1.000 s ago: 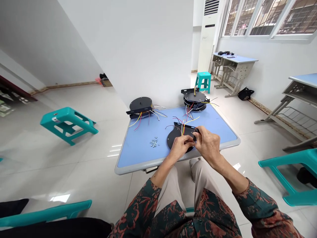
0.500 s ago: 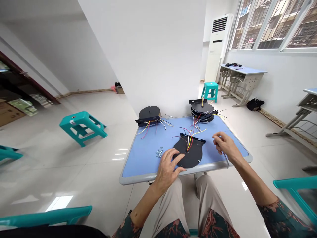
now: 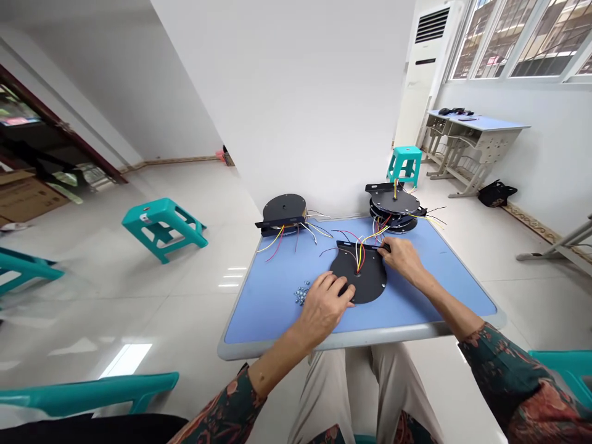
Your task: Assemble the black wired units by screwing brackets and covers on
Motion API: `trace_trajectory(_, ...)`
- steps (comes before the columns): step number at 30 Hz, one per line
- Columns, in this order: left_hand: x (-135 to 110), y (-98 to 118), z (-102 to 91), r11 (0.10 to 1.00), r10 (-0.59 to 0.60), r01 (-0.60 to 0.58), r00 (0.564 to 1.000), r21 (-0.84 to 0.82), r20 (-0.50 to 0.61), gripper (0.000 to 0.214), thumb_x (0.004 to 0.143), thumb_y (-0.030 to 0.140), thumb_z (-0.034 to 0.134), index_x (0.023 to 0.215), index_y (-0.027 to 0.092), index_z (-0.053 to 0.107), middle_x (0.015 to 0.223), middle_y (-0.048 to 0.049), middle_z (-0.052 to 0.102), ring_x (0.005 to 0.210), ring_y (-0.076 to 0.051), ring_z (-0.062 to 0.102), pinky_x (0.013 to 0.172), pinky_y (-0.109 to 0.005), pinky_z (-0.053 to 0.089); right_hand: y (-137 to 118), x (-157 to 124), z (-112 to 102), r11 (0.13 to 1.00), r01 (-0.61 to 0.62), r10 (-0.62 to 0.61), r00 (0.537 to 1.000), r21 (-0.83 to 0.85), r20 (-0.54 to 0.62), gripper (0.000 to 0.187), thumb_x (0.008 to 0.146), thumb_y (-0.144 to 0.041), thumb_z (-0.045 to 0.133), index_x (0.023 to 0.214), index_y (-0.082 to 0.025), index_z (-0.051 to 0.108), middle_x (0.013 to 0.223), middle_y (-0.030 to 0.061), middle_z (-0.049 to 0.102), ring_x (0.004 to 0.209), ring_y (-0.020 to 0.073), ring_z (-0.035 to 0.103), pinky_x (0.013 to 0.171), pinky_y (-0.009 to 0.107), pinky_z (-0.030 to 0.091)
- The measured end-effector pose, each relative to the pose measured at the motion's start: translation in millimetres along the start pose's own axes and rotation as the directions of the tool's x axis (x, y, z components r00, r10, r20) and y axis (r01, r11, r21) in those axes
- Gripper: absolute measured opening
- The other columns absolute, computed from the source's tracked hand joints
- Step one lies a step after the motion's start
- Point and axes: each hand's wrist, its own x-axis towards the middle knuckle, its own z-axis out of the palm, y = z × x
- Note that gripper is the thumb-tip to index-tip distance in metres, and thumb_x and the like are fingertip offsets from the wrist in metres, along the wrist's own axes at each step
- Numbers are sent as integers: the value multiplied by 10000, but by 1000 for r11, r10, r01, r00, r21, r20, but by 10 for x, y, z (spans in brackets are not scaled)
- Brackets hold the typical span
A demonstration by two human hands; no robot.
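Bearing down on a round matte-black metal plate (image 3: 370, 287) with the bare left hand (image 3: 321, 311), fingers lightly curled over the plate's near side, clenching nothing, only pinning it to a light-blue table top with a grey rim (image 3: 259, 345). Reaching across with the bare right hand (image 3: 402, 259), fingertips closing against the straight black bracket (image 3: 356, 246) along the plate's far edge; possibly pinching something small there, but the fingers are hiding it, so no firm call on that grip. Keeping the plate lying flat near the table's front edge, with yellow and red wires (image 3: 359, 262) rising from its centre. Glinting just left of the plate, a small scatter of silver screws (image 3: 301, 294). Sitting farther back on the table, a stack of black wired discs (image 3: 394, 200) and a single black wired disc (image 3: 284, 208). Showing no brand, label or readable writing on any of these parts.
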Motion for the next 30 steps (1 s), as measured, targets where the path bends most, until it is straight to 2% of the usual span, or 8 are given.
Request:
trace_trajectory(10,132,-139,186,997,79,-80,993,-12,-88,202,959,178,583,1131,148,685,1063,-110,714,948,-233,628,954,-431,547,30,190,190,996,34,-39,997,-87,-63,288,987,-326,491,1170,-193,669,935,127,772,881,305,708,645,320,376)
trace_trajectory(16,133,-255,-48,973,-57,-3,966,-230,-252,335,947,410,636,1202,193,657,1094,-104,696,1048,-243,635,1018,-465,517,82,163,214,993,77,-84,994,-94,-71,322,989,-340,489,1239,-193,629,913,120,775,836,298,707,640,315,380)
trace_trajectory(18,106,-411,-173,938,-301,204,880,-280,-368,214,972,315,608,1166,243,664,1132,-72,680,1095,-221,624,1024,-440,499,112,168,226,989,92,-101,992,-112,-78,330,987,-347,483,1236,-187,628,882,123,770,806,301,702,623,318,368)
trace_trajectory(20,48,-593,-267,797,-596,440,683,-414,-421,169,983,269,568,1133,248,644,1128,-49,654,1103,-197,610,1015,-410,495,145,178,245,987,104,-116,988,-119,-98,333,979,-357,486,1228,-192,631,851,122,764,767,299,694,605,320,353)
trace_trajectory(21,8,-681,-296,706,-701,496,587,-505,-404,184,976,276,568,1150,241,614,1136,-46,635,1107,-190,605,1000,-394,504,161,184,257,987,111,-124,986,-117,-110,332,973,-363,491,1217,-193,636,840,121,761,750,297,690,602,321,350)
trace_trajectory(23,-83,-824,-309,577,-804,544,508,-609,-308,218,932,281,615,1140,227,581,1117,-39,618,1082,-181,606,978,-373,509,191,197,280,984,139,-154,978,-113,-139,342,969,-380,485,1202,-188,644,788,118,746,716,294,679,602,326,353)
trace_trajectory(25,-167,-908,-279,549,-818,610,533,-571,-217,175,872,261,683,1023,210,611,1041,-29,636,1031,-188,607,982,-378,489,216,209,298,981,167,-181,970,-97,-160,354,967,-393,473,1197,-188,646,763,109,734,695,292,671,598,328,355)
trace_trajectory(30,-248,-913,-206,675,-652,631,753,-382,92,45,849,167,706,833,206,688,876,-14,693,897,-204,613,926,-391,460,281,237,321,978,189,-201,963,-82,-181,359,963,-399,466,1180,-187,658,766,101,733,652,278,652,585,326,347)
